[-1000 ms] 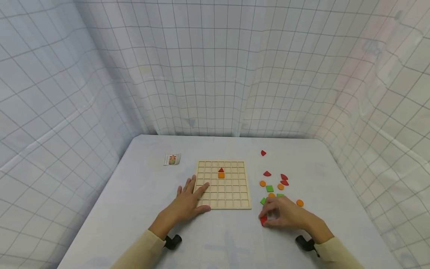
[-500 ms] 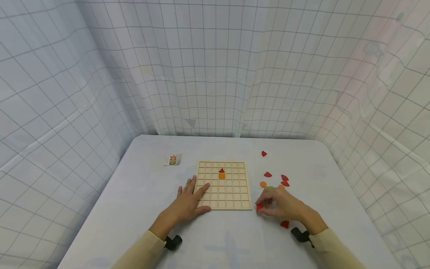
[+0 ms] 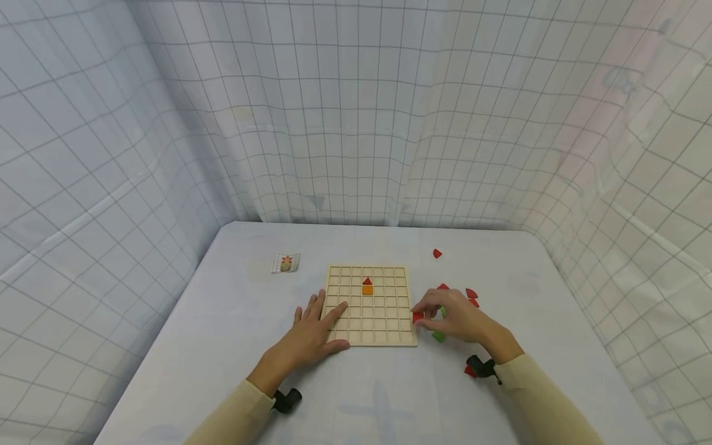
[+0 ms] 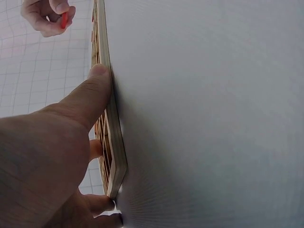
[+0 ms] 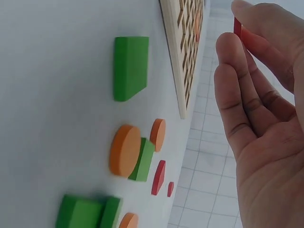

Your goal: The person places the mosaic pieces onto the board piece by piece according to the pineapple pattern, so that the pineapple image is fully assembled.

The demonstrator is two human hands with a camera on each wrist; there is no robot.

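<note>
My right hand pinches a small flat red piece between thumb and fingers, by the right edge of the wooden grid board. Seen from the right wrist, the red piece is held edge-on above the table; its full shape is hidden. With fingers spread, my left hand rests on the board's left side, and in the left wrist view its thumb lies along the front edge. In the board's upper part sit a red triangle and, just below it, an orange square.
Right of the board lie loose pieces, including a green block, orange discs and red wedges, some hidden under my right hand. A small card with a coloured picture on a grid lies behind and left of the board. Gridded white curtains surround the table.
My right hand has carried the red piece from the table's front right, away from me and leftward, up to the board's right edge. The left hand has stayed in place.
</note>
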